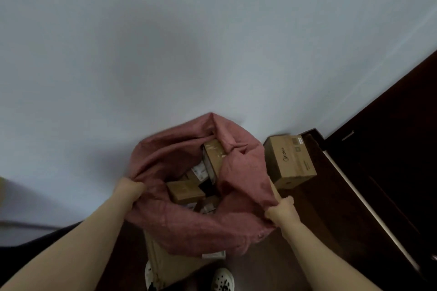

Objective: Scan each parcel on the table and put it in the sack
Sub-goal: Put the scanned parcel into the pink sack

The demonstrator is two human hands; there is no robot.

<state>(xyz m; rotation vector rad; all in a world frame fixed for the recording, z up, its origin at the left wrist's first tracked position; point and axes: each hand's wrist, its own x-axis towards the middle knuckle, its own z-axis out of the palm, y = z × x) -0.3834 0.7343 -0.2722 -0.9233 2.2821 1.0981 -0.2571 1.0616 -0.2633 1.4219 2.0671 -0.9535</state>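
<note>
Nearest the camera, two patterned shoes [222,279] stand on the dark wooden floor [314,227], beside a flat piece of cardboard [159,261] that lies partly under the sack.

Both forearms reach forward to the red woven sack [189,227], which stands on the floor with its mouth spread wide. The left hand [128,190] grips the rim on the left, its fingers curled into the fabric and mostly hidden by the fold. The right hand [281,211] pinches a bunch of the rim on the right, with the fingers closed tight round it. Neither hand carries a parcel or a scanner.

Several cardboard parcels lie inside the sack: a flat box [185,191] near the front, a small one with a white label [199,171] behind it, and a taller box [212,156] on end against the far side.

Just beside the sack on the right, a Midea carton [289,160] stands on the floor against the pale wall [165,42]. Whether it belongs to the job cannot be told.

The step in hand looks like opening or settling the sack between parcels. No worktop is in view, so the count left is unknown. The next move likely calls for releasing the rim and turning back for another parcel.
</note>
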